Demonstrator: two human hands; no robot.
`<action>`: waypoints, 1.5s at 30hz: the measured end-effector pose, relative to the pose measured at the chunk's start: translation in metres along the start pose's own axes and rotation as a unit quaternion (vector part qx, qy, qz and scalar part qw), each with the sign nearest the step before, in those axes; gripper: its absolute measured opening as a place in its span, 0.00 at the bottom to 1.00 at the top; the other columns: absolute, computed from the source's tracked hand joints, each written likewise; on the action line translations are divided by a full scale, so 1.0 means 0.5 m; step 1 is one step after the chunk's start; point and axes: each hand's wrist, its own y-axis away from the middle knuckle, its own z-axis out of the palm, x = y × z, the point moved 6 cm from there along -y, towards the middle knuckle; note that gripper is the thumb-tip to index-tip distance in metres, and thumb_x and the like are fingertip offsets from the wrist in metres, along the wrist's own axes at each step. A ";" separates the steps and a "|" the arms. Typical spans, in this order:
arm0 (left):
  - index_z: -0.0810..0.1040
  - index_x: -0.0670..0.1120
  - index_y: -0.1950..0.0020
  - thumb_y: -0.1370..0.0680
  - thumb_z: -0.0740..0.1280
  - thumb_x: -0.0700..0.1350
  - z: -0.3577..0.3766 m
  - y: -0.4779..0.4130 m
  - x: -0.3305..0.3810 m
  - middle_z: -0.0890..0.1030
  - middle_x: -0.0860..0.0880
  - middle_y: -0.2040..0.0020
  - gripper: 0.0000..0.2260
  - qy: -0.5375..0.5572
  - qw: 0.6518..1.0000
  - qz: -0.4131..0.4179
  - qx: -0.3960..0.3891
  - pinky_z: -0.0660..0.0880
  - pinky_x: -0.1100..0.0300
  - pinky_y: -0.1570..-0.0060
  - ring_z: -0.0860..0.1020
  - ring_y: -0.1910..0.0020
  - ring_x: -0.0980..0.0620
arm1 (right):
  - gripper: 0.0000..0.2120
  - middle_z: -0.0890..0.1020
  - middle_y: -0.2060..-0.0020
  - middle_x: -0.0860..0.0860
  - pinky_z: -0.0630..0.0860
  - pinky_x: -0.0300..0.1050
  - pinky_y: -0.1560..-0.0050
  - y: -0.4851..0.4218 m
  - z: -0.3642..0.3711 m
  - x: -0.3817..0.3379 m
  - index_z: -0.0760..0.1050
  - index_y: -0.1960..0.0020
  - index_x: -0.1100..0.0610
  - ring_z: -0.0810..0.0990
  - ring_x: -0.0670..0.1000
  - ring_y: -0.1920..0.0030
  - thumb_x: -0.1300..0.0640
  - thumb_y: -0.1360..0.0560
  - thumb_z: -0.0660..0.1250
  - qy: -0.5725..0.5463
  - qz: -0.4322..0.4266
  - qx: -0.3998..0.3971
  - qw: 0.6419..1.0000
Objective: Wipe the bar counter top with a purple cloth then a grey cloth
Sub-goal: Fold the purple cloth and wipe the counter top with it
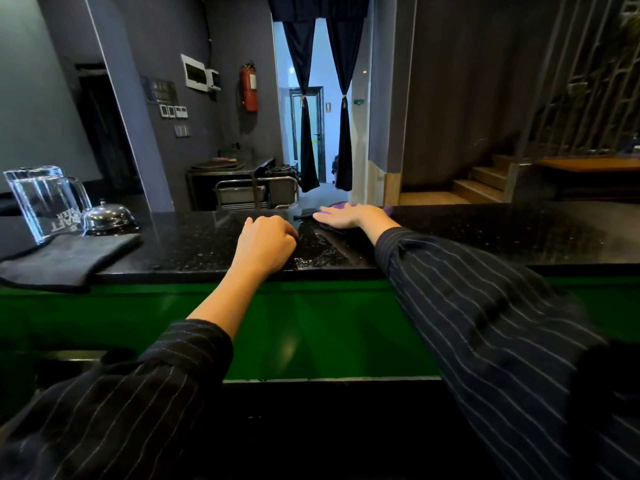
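Head view: the right hand [341, 216] is pressing flat, fingers spread, on the purple cloth [341, 204] at the desk's [485, 237] far edge; the left hand [265, 244] is resting clenched, grasping nothing. The grey cloth [65, 259] is lying well left.

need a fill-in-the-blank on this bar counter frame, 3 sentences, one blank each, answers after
1. The right hand presses flat on the ____ cloth.
2. The grey cloth lies at the counter's ____ end, untouched.
3. The service bell stands beside the glass ____.

Answers: purple; left; pitcher
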 end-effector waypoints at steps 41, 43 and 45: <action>0.84 0.45 0.46 0.32 0.57 0.32 -0.074 0.030 -0.126 0.85 0.40 0.52 0.22 0.080 0.993 -0.030 0.076 0.76 0.57 0.60 0.78 0.66 0.47 | 0.28 0.62 0.24 0.54 0.57 0.51 0.26 0.116 0.002 -0.071 0.55 0.23 0.55 0.63 0.54 0.26 0.42 0.18 0.50 -0.068 -0.123 0.019 0.990; 0.84 0.45 0.46 0.32 0.58 0.33 -0.072 0.035 -0.136 0.84 0.40 0.49 0.21 0.066 0.991 -0.051 0.102 0.78 0.52 0.49 0.80 0.54 0.41 | 0.33 0.58 0.22 0.55 0.54 0.54 0.24 0.091 -0.001 -0.080 0.52 0.22 0.57 0.59 0.56 0.24 0.38 0.19 0.47 -0.057 -0.085 0.031 0.994; 0.84 0.45 0.47 0.32 0.58 0.34 -0.067 0.039 -0.143 0.84 0.39 0.49 0.20 0.070 0.987 -0.081 0.122 0.78 0.48 0.47 0.79 0.51 0.38 | 0.35 0.54 0.21 0.55 0.51 0.55 0.23 0.066 -0.004 -0.098 0.49 0.21 0.58 0.55 0.56 0.22 0.37 0.20 0.46 -0.046 -0.062 0.039 0.996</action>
